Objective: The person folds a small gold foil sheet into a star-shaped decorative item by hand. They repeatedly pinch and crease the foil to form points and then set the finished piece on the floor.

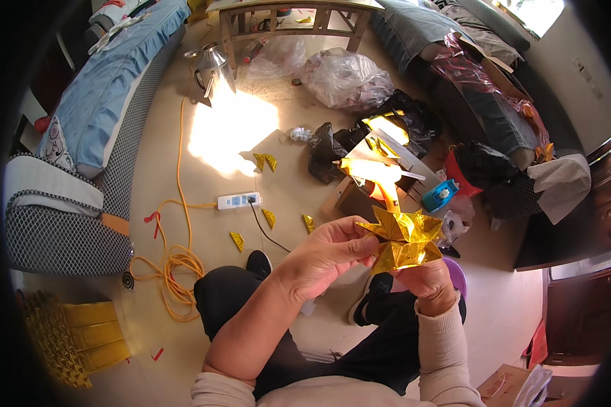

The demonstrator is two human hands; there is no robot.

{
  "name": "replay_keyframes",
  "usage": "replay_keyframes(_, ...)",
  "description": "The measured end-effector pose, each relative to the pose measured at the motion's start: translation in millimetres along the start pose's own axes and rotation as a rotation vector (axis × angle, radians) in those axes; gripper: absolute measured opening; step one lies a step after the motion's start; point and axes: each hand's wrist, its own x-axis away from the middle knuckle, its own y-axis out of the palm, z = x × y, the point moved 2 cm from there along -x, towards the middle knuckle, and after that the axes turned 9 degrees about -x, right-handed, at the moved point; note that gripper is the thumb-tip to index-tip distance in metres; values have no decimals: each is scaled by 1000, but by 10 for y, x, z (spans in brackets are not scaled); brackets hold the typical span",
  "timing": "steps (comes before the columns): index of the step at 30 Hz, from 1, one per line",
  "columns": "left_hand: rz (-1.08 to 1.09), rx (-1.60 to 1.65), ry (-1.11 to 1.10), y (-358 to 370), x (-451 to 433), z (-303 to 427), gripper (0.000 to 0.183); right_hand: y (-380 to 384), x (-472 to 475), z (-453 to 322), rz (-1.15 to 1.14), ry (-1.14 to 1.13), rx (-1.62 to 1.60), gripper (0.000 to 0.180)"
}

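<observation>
A folded, pointed ornament of shiny gold foil paper is held up over my lap. The thumb and fingers of my left hand pinch it at its left side. My right hand supports it from below and behind, with most of its fingers hidden by the foil. Just beyond the ornament, a glue gun with a clear glue stick in its back rests on a box. Several folded gold paper triangles lie scattered on the floor to the left.
A white power strip and coiled orange cord are on the floor. Beyond them stands a metal kettle. Black plastic bags, a clear bag and a blue plastic item surround the box. Sofas line the sides.
</observation>
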Motion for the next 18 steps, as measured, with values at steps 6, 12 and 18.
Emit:
replay_keyframes(6, 87, 6, -46, -18, -20, -6, 17, 15, 1, 14, 26, 17, 9, 44)
replay_keyframes(12, 55, 51, -56, -18, -4, -19, 15, 50, 17, -22, 28, 63, -81, 44)
replay_keyframes(18, 79, 60, -82, -55, -30, -54, 15, 16, 41, -30, -41, 86, -116, 44)
